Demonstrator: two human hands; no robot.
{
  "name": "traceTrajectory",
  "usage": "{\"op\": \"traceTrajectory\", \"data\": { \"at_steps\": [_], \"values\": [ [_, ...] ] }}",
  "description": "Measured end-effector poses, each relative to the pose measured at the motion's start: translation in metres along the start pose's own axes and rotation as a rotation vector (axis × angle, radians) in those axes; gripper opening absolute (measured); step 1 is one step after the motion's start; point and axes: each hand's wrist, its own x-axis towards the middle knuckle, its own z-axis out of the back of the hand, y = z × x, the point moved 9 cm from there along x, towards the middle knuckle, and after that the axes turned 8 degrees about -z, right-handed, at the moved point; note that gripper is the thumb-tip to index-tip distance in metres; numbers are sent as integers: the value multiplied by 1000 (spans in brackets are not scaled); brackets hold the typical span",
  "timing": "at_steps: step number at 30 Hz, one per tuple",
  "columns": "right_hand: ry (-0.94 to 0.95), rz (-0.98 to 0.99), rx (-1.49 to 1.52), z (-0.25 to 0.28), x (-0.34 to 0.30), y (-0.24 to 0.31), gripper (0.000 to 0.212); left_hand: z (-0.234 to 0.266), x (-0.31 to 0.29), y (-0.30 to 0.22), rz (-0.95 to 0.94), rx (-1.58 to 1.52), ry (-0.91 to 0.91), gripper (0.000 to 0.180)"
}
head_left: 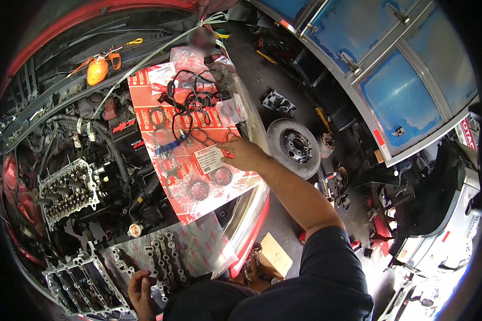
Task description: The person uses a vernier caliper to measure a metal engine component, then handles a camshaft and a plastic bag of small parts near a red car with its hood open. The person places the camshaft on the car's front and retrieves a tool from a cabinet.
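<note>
My right hand (238, 152) reaches over a red-and-white gasket-set sheet (190, 208), its fingers curled beside a white printed label (208, 159). A thin looped gasket (202, 137) lies next to its fingertips; whether the fingers grip it I cannot make out. Black rubber gaskets (190, 88) sit in a tangle farther up the sheet, and two round ribbed pieces (199, 189) show below the label. At the lower edge my left hand (140, 293) is curled beside metal bearing-cap rails (168, 262); what it holds, if anything, is hidden.
A cylinder head (69, 191) with its valve gear showing stands in the engine bay at left. Below it is an aluminium ladder frame (85, 283). An orange oil can (97, 70) rests near the back. On the floor at right lies a wheel (293, 147), near a blue-and-white truck body (396, 91).
</note>
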Motion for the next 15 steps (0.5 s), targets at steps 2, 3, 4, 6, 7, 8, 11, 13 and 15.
{"op": "traceTrajectory", "data": {
  "at_steps": [2,3,4,6,7,8,11,13,15],
  "values": [
    [-88,-18,79,13,10,-17,45,3,-2,-1,8,-16,-23,28],
    [-143,-37,116,22,17,-26,43,4,-3,-1,11,-27,-33,28],
    [-220,-71,162,33,25,-35,41,4,-3,-1,17,-20,-39,28],
    [-361,-142,256,54,44,-50,38,6,-4,0,30,-5,-50,28],
    [-415,-179,269,64,53,-56,39,6,-5,-1,19,-4,-50,29],
    [-457,-220,285,73,63,-60,39,6,-4,-3,8,-4,-50,29],
    [-508,-204,354,94,94,-53,41,9,-4,-4,15,26,-58,29],
    [-497,-210,368,100,112,-41,40,12,-3,-4,24,28,-82,27],
    [-441,-104,194,102,127,-15,42,13,-1,-2,37,-9,-87,25]
  ]
}}
